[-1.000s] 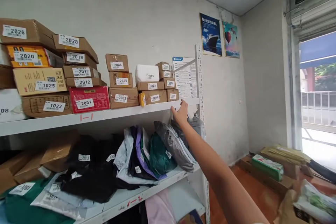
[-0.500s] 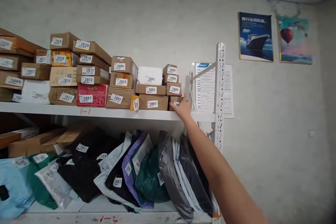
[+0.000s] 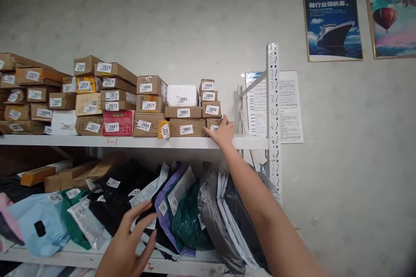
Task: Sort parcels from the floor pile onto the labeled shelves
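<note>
Right hand (image 3: pixel 223 133) is up at mid-frame, fingers loosely spread, resting on the small bottom box (image 3: pixel 214 125) at the right end of the upper shelf (image 3: pixel 253 142) — touching, no grip seen. Box's long side runs L–R along the shelf edge. Left hand (image 3: pixel 130 242), low center, open and empty, hovers by the bagged parcels (image 3: pixel 182 207) — well apart from the box.

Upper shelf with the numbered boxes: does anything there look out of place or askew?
Mostly tidy stacks. One small yellow parcel leans tilted between box 2005 and box 3001, not stacked flat. The right hand touches the lowest box of the end stack, covering its label.
</note>
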The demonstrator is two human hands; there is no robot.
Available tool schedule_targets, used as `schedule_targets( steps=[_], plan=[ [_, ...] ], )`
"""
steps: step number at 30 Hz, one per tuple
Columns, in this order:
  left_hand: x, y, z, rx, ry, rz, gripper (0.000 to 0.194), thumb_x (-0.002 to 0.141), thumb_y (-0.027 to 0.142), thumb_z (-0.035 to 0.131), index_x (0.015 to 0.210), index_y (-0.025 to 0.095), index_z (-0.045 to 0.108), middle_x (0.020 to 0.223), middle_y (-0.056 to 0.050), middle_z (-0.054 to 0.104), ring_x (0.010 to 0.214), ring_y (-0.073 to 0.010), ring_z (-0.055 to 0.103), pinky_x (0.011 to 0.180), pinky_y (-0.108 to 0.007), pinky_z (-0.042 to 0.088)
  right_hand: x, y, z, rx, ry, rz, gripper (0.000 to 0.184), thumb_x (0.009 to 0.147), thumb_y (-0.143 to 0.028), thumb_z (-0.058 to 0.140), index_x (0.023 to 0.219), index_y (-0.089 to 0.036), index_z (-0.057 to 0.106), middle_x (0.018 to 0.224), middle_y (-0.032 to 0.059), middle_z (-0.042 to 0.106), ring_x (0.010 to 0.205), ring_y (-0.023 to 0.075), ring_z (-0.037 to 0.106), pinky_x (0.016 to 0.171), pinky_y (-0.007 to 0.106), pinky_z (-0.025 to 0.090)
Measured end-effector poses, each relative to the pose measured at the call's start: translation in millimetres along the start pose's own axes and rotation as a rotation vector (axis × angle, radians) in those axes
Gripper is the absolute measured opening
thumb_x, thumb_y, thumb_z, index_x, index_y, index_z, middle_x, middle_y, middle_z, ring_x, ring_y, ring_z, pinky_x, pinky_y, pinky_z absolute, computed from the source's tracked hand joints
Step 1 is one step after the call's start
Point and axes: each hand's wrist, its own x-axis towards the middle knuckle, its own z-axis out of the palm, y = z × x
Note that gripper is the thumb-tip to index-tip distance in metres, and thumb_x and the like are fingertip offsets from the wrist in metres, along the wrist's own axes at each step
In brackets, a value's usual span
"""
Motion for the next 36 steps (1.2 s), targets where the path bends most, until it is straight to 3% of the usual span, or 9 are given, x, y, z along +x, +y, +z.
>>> schedule_targets(
  steps=[3,7,11,15,17,20,24,31,36],
  plan=[
    [103,14,-5.7,-0.057,-0.050,0.194,0.035,0.087,0.025,0.058,0.122,0.027,0.059,0.137,-0.012,0.050,0.124,-0.0280,0.056,0.103,-0.040,0.052,4,-6,6,-0.008,0.069,-0.057,0.110,0.066,-0.073,0.071,0.149,-0.014,0.028,0.128,0.0239,0.040,0.111,0.0399,0.045,0.089,0.052,0.043],
    [238,20,12.8,-0.015,-0.051,0.259,0.038,0.091,0.033,0.054,0.124,0.015,0.056,0.129,-0.015,0.051,0.126,-0.0306,0.050,0.110,-0.047,0.043,11,-9,17,-0.031,0.111,-0.053,0.109,0.070,-0.071,0.070,0.151,-0.014,0.026,0.129,0.0244,0.040,0.110,0.0401,0.043,0.085,0.052,0.046],
    [350,30,42.4,0.068,-0.021,-0.069,0.059,0.087,0.046,0.064,0.131,0.008,0.051,0.132,-0.020,0.048,0.129,-0.0392,0.046,0.106,-0.053,0.042,12,1,26,-0.018,0.144,-0.086,0.104,0.075,-0.069,0.065,0.152,-0.011,0.026,0.132,0.0244,0.038,0.111,0.0390,0.042,0.088,0.052,0.045],
    [425,61,75.4,0.040,-0.037,-0.397,0.082,0.076,0.060,0.073,0.131,0.005,0.048,0.131,-0.025,0.052,0.124,-0.0405,0.052,0.101,-0.048,0.047,8,12,28,-0.026,0.193,-0.152,0.095,0.079,-0.062,0.062,0.152,-0.014,0.025,0.134,0.0226,0.038,0.110,0.0374,0.042,0.088,0.051,0.046],
    [447,77,94.3,0.059,-0.008,-0.496,0.090,0.072,0.058,0.077,0.136,0.005,0.044,0.130,-0.025,0.056,0.120,-0.0387,0.056,0.097,-0.044,0.051,7,15,28,-0.024,0.209,-0.175,0.093,0.079,-0.059,0.062,0.151,-0.014,0.027,0.134,0.0230,0.037,0.110,0.0374,0.043,0.088,0.051,0.046],
    [469,92,119.1,0.120,0.010,-0.630,0.105,0.073,0.052,0.080,0.148,0.003,0.027,0.134,-0.030,0.054,0.120,-0.0401,0.057,0.093,-0.048,0.054,7,19,29,-0.007,0.222,-0.193,0.089,0.080,-0.058,0.061,0.149,-0.012,0.030,0.133,0.0255,0.036,0.110,0.0382,0.043,0.088,0.052,0.045],
    [485,90,135.0,0.119,0.020,-0.738,0.112,0.072,0.047,0.082,0.151,-0.001,0.017,0.137,-0.035,0.050,0.121,-0.0406,0.057,0.090,-0.047,0.055,9,22,34,0.003,0.242,-0.202,0.086,0.082,-0.051,0.059,0.150,-0.009,0.027,0.131,0.0275,0.036,0.104,0.0363,0.045,0.085,0.052,0.045],
    [484,67,131.9,-0.021,0.135,-0.607,0.095,0.074,0.042,0.081,0.141,-0.003,0.032,0.130,-0.033,0.057,0.117,-0.0349,0.061,0.087,-0.038,0.055,8,21,35,-0.014,0.249,-0.213,0.087,0.080,-0.056,0.062,0.146,-0.009,0.031,0.129,0.0268,0.038,0.106,0.0379,0.044,0.085,0.053,0.046],
    [497,52,108.4,-0.184,0.152,-0.527,0.081,0.073,0.044,0.078,0.133,0.003,0.043,0.124,-0.025,0.063,0.107,-0.0335,0.065,0.083,-0.039,0.054,8,21,38,-0.020,0.291,-0.226,0.087,0.077,-0.058,0.064,0.143,-0.010,0.034,0.127,0.0239,0.039,0.105,0.0363,0.043,0.088,0.052,0.045]
  ],
)
